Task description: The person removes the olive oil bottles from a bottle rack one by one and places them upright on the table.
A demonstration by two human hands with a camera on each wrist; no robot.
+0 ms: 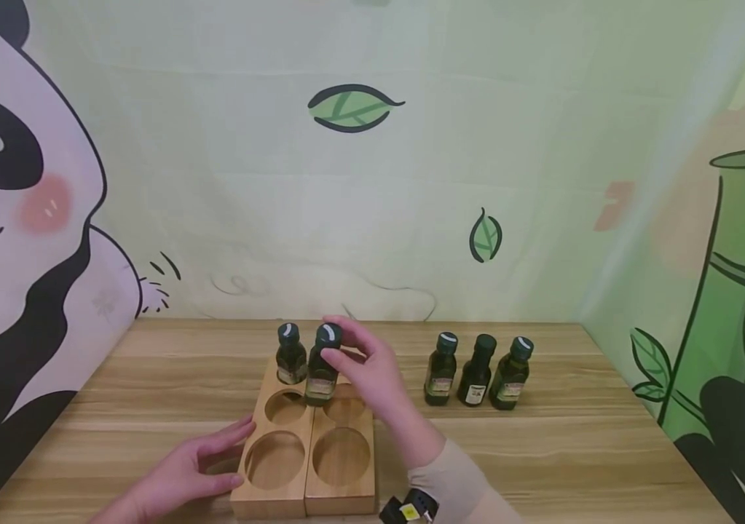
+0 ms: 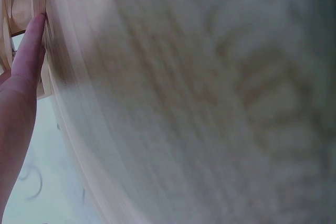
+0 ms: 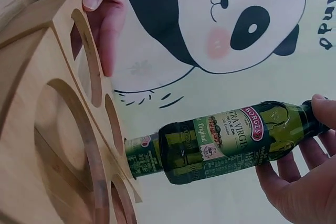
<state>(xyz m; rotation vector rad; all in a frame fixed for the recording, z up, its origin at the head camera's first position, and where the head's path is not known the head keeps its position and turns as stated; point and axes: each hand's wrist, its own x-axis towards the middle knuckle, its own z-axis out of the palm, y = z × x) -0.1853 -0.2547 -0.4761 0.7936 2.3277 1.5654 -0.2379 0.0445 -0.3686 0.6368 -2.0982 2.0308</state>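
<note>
A small green olive oil bottle [image 1: 321, 380] hangs upright over the wooden holder, its neck and cap pinched by my right hand [image 1: 371, 367]. In the right wrist view the olive oil label faces the camera. The holder is made of two side-by-side wooden blocks, a left block [image 1: 270, 503] and a right block [image 1: 341, 503], each with round holes. Another olive oil bottle [image 1: 290, 362] stands in the far hole of the left block. My left hand [image 1: 191, 466] touches that block's left side with its fingers extended; in the left wrist view a finger [image 2: 30, 51] lies along the wood.
Three more dark bottles stand in a row on the right of the table: a left one [image 1: 440, 375], a middle one [image 1: 476, 377] and a right one [image 1: 511, 378]. Behind the wood-grain table [image 1: 575, 451] hangs a printed panda backdrop [image 1: 228, 175].
</note>
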